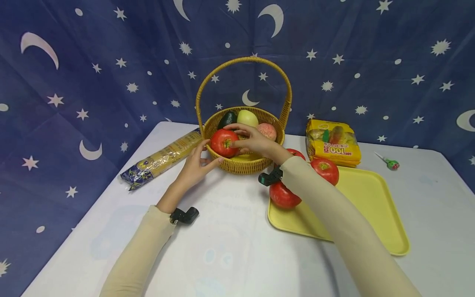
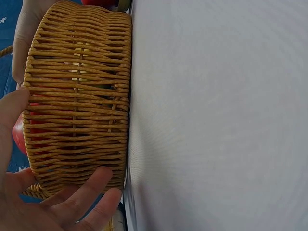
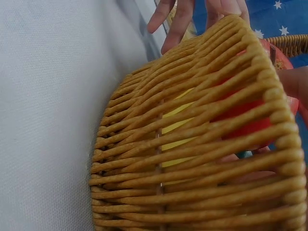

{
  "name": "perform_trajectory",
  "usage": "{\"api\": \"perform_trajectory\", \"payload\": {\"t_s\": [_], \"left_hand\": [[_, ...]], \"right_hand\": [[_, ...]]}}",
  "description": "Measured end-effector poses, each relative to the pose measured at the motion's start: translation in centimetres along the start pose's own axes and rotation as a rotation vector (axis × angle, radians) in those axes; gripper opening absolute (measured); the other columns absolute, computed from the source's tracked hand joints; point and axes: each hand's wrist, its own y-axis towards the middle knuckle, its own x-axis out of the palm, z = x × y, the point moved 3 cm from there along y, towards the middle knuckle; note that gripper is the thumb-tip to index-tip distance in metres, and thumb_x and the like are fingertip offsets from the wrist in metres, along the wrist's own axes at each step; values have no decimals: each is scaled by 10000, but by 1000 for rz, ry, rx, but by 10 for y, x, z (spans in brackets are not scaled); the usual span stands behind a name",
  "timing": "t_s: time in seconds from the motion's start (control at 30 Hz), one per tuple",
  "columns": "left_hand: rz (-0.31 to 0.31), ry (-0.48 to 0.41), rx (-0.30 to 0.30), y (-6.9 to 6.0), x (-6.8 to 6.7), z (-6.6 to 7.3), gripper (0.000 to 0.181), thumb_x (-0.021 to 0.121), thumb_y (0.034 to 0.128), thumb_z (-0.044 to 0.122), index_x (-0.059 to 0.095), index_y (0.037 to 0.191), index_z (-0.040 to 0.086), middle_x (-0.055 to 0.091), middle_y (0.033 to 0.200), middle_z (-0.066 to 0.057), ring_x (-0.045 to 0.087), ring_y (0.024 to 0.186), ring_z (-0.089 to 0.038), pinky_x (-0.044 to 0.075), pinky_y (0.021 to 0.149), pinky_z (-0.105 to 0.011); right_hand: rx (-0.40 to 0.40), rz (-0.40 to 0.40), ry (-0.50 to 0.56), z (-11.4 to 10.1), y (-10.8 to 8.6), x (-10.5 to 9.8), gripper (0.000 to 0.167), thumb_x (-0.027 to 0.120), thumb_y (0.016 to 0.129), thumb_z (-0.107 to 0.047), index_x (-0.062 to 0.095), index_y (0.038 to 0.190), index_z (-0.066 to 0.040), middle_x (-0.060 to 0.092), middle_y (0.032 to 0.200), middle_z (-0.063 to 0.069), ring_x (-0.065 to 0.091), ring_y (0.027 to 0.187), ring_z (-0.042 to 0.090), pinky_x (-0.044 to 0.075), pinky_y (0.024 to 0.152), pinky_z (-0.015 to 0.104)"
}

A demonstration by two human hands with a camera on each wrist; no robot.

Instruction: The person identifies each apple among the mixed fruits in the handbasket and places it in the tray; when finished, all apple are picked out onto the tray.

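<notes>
A wicker basket (image 1: 243, 167) with a tall arched handle stands at the back of the table. My right hand (image 1: 257, 141) reaches over its front rim and holds a red apple (image 1: 222, 140) at the basket's left side, thumb near the stem and fingers over the top. The left hand (image 1: 194, 167) is at the basket's left front, its thumb touching the rim and its fingers (image 2: 91, 190) spread loosely along the woven side. Behind the apple in the basket lie an avocado (image 1: 227, 119), a yellow-green fruit (image 1: 247, 118) and a pinkish round fruit (image 1: 267, 131).
Right of the basket, a yellow tray (image 1: 365, 198) bears red apples (image 1: 324, 170), partly hidden by my right forearm. Behind it lies a yellow packet (image 1: 332, 142), with a lollipop (image 1: 390, 163) farther right. A long pasta bag (image 1: 163, 159) lies left of the basket.
</notes>
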Motion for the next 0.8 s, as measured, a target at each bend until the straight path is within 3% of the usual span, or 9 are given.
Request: {"api": "perform_trajectory", "payload": {"t_s": [0.8], "left_hand": [[-5,-4,3,-1,-1,3,819,681,918,391,221,1546,138,317,1457,-242,610,1098,-392,539,894,-481]], "right_hand": [[-51,-22,176,-2,-5,0,551,571,950,41,431,1456,-129,425,1414,170,529,1218,368,557,868,480]]}}
